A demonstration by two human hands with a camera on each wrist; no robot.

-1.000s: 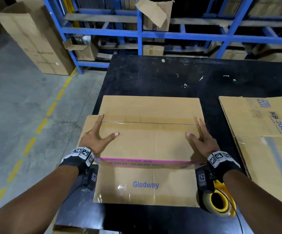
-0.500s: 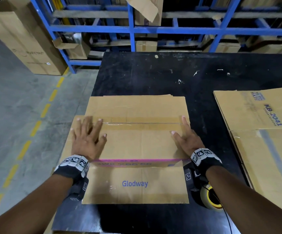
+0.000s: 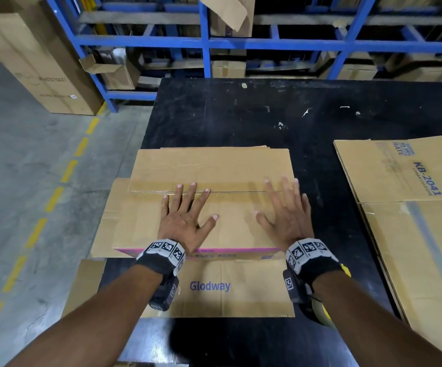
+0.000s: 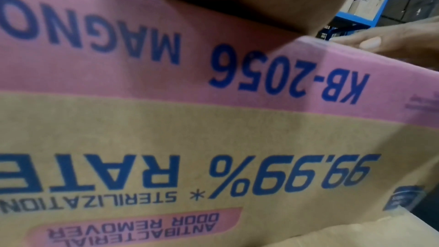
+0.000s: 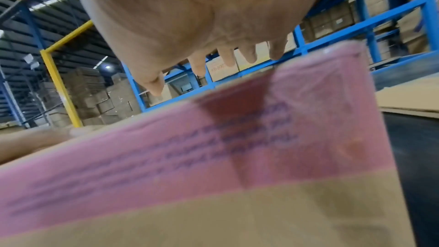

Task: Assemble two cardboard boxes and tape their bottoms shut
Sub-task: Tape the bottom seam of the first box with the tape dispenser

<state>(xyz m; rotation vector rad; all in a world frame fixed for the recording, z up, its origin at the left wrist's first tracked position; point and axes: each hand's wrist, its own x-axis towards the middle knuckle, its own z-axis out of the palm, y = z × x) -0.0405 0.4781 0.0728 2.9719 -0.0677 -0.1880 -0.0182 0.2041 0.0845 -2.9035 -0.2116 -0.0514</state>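
A brown cardboard box (image 3: pixel 230 170) with a pink band stands on the black table (image 3: pixel 241 115), its closed flaps facing up. Clear tape runs along the middle seam (image 3: pixel 235 192). My left hand (image 3: pixel 201 205) lies flat on the near flap at mid-box, fingers spread and reaching the seam. My right hand (image 3: pixel 270 200) is spread with straight fingers over the box's right end. In the left wrist view the box side (image 4: pixel 213 138) reads KB-2056. The right wrist view shows my right hand (image 5: pixel 202 25) just above the box's edge (image 5: pixel 213 176); whether it touches, I cannot tell.
A loose flap marked Glodway (image 3: pixel 230 287) lies flat toward me; another flap (image 3: pixel 114 223) sticks out left. A yellow tape dispenser (image 3: pixel 320 313) sits under my right forearm. Flattened cartons (image 3: pixel 399 176) lie at the right. Blue shelving (image 3: pixel 206 43) stands behind, a tall carton (image 3: pixel 37 64) on the floor.
My left hand has slid rightward along the taped seam from the box's left end to its middle. The right hand has stayed at the right end, with its fingers spreading wider.
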